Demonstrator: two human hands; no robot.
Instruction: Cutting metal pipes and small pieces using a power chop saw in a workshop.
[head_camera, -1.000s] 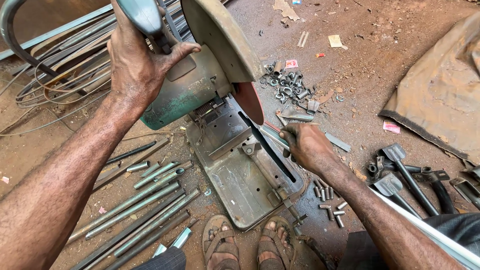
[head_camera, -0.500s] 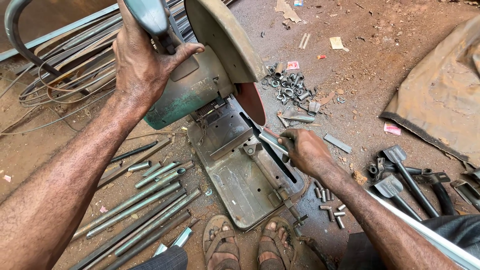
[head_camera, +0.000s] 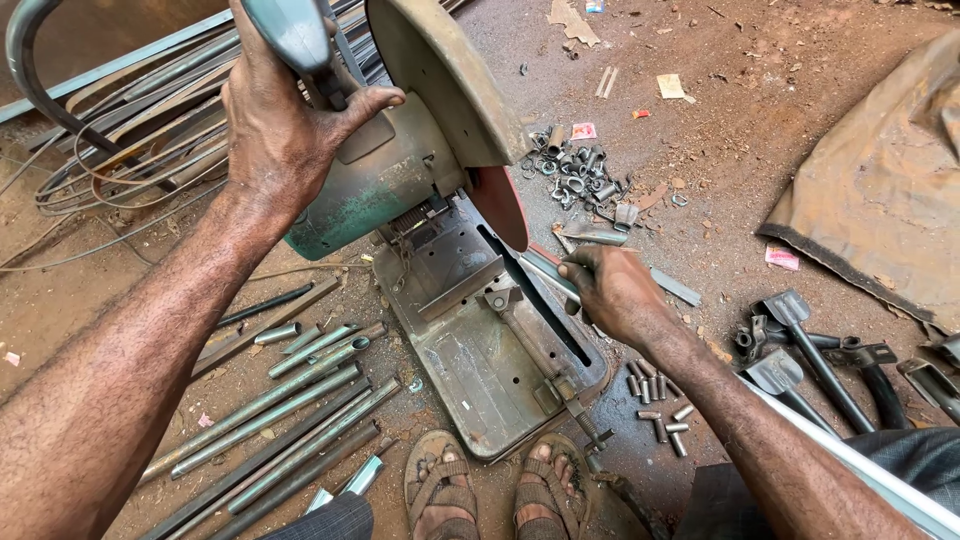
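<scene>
Left hand (head_camera: 275, 130) gripping green chop saw's handle (head_camera: 300, 40), blade raised; right hand (head_camera: 610, 290) pinching grey steel tube (head_camera: 545, 268) at saw vise, positioning for cut.

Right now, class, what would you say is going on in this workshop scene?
A person crouches over a chop saw on the dirt floor. The left hand grips the saw handle, with the red cutting disc raised above the base. The right hand holds a short metal tube against the vise beside the disc. Cut tubes lie at left, small offcuts beyond the saw.
</scene>
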